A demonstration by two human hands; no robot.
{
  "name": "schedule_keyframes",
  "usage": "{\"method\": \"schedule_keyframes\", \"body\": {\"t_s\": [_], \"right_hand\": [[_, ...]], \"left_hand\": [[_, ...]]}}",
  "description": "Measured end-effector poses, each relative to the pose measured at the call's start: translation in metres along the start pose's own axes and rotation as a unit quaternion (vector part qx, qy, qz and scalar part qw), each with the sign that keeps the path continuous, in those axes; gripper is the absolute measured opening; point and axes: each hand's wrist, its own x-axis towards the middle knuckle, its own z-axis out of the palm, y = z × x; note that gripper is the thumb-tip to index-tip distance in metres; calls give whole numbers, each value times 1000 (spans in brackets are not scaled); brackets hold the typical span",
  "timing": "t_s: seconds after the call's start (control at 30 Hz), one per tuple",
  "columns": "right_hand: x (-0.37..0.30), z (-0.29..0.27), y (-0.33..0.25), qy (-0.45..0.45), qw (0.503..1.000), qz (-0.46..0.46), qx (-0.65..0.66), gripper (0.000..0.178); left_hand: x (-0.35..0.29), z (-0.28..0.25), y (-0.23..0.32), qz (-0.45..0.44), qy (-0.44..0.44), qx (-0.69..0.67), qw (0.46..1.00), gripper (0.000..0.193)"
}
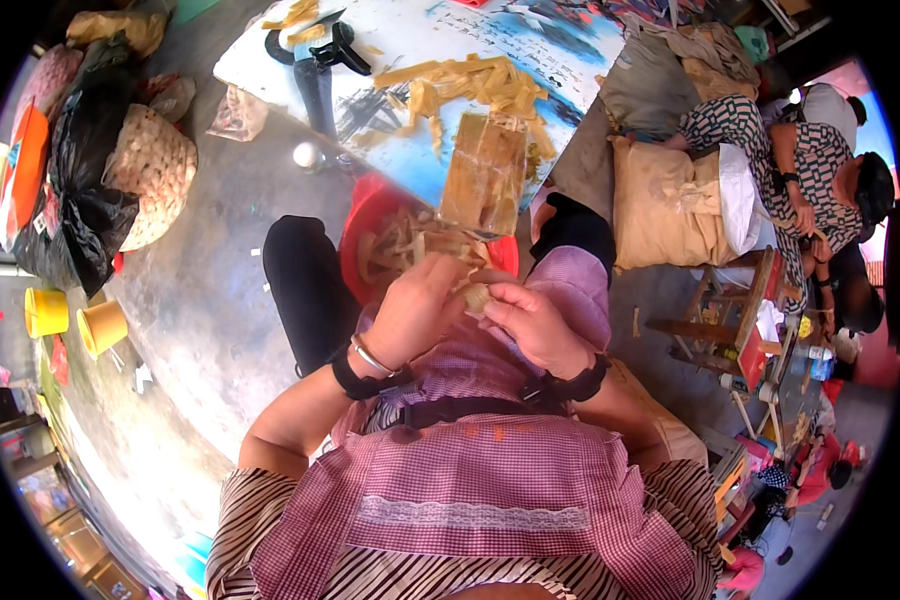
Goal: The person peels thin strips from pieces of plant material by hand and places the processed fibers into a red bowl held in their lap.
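Observation:
Above my lap, my left hand [422, 308] and my right hand [538, 322] meet at a small pale tan piece [477, 297], which looks like a folded or coiled strip. My right thumb and fingers pinch it. The left fingers close on its other side, partly hidden behind the back of that hand. Just beyond them, between my knees, stands a red basin [353, 240] with many loose tan strips [400, 245] in it. A flat brown block [484, 175] with a clear, shiny covering juts over the table's near edge, above the basin.
On the white-and-blue table [570, 90] lie a heap of yellowish strips [480, 85] and a black clamp-like object [340, 50]. Full sacks [665, 205] and a wooden stool [725, 320] stand right, near other people [820, 160]. Bags [155, 175] and yellow buckets [47, 312] stand left.

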Motion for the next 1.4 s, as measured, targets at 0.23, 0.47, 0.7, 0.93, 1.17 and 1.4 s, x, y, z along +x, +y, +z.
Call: {"method": "schedule_keyframes", "body": {"t_s": [0.23, 0.47, 0.7, 0.93, 1.17, 1.4], "right_hand": [[1, 0, -9, 7, 987, 45, 157, 25], [16, 2, -12, 9, 978, -52, -203, 22], [1, -19, -47, -37, 995, 65, -60, 23], [-2, -33, -41, -27, 995, 95, 12, 14], [-9, -23, -54, -34, 995, 81, -46, 10], [1, -1, -51, -78, 983, 81, -145, 7]], "left_hand": [[-8, 0, 3, 55, -8, -82, 995, 16], [-8, 6, -13, -120, -59, -195, 972, 13], [0, -17, -19, -233, -82, -516, 820, 13], [-17, -14, -2, -168, -96, -548, 814, 16], [-8, -28, -12, -111, -120, -376, 912, 7], [0, -18, 0, -256, -261, -475, 801, 11]]}}
